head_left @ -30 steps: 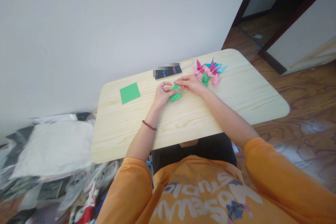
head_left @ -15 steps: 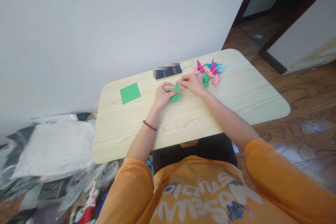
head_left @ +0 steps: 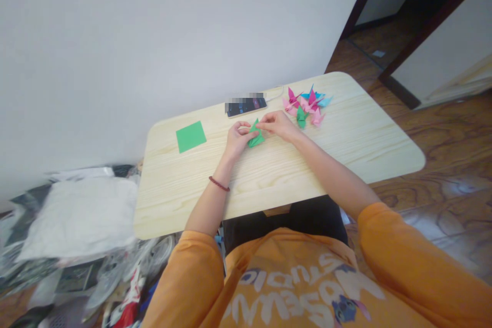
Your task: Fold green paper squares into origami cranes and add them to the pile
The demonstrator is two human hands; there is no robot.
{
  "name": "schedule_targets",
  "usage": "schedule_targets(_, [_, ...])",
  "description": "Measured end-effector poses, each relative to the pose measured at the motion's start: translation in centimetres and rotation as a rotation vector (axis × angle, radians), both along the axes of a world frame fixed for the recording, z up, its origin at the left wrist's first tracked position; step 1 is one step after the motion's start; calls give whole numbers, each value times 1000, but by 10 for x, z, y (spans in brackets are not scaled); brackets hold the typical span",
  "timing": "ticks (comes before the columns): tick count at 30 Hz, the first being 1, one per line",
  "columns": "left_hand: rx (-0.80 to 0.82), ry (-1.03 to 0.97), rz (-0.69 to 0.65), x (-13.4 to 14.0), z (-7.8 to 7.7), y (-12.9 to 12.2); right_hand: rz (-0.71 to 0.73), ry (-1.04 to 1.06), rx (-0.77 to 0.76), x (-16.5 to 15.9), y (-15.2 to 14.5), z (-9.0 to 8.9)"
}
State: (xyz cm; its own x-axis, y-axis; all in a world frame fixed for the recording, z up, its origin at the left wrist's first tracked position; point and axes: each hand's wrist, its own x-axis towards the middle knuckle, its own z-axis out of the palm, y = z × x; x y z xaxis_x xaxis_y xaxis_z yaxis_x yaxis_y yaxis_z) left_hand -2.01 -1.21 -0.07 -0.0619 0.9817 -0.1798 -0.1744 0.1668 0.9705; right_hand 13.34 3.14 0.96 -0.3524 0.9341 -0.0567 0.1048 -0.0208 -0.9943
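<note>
A partly folded piece of green origami paper [head_left: 255, 139] is between my hands above the middle of the table. My left hand [head_left: 239, 137] grips its left side, with the thumb lying across the front. On its upper right edge, the thumb and forefinger of my right hand [head_left: 275, 124] are pinched together. The folded paper narrows to a point at the top and shows creases spreading toward the bottom. My fingertips hide part of it.
A flat green paper square [head_left: 191, 137] lies at the left of the pale wooden table [head_left: 292, 177]. Behind my hands is a phone [head_left: 246, 105] with a cable. Several pink, blue and green paper cranes [head_left: 302, 117] cluster at the right. A white wall borders the back.
My right hand has moved slightly down and left, from the paper's top tip to its right edge. The green point now shows above my fingers. My left hand has barely shifted.
</note>
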Motion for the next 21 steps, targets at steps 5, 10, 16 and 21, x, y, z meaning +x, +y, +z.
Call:
schedule_targets(5, [-5, 16, -36, -2, 3, -1, 1, -53, 44, 1, -1, 2])
schedule_targets(10, [2, 21, -8, -1, 2, -1, -6, -110, 118, 1, 0, -1])
schedule_targets(16, [32, 13, 91, 0, -4, 1, 34, -30, 90, -2, 1, -6])
schedule_targets(21, [85, 50, 166, -2, -7, 3, 77, -15, 5, -1, -1, -3])
